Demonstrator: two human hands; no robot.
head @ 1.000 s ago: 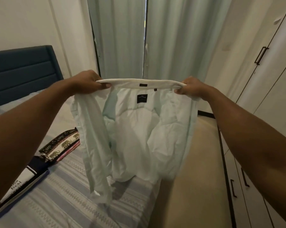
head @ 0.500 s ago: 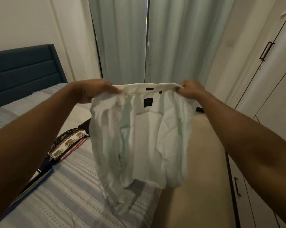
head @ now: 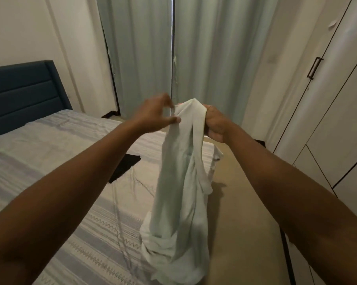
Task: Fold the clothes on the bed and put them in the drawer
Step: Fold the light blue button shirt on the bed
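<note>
A white shirt (head: 181,194) hangs bunched in a long narrow drape over the bed's right edge. Its lower end piles up near the mattress corner. My right hand (head: 214,124) grips the gathered top of the shirt. My left hand (head: 155,116) is right beside it, with the thumb and curled fingertips pinching the shirt's top left edge. A black garment (head: 125,167) lies flat on the bed (head: 50,153), partly hidden behind my left forearm.
The bed has a striped grey cover and a dark blue headboard (head: 19,89). Pale green curtains (head: 204,58) hang ahead. A white wardrobe (head: 337,99) with a dark handle (head: 314,67) lines the right side. A strip of beige floor (head: 241,212) runs between the two.
My hands, held wide apart with the shirt spread open, have come together. The shirt now hangs doubled and narrow. The view has shifted, and the patterned clothes at the left have left the frame.
</note>
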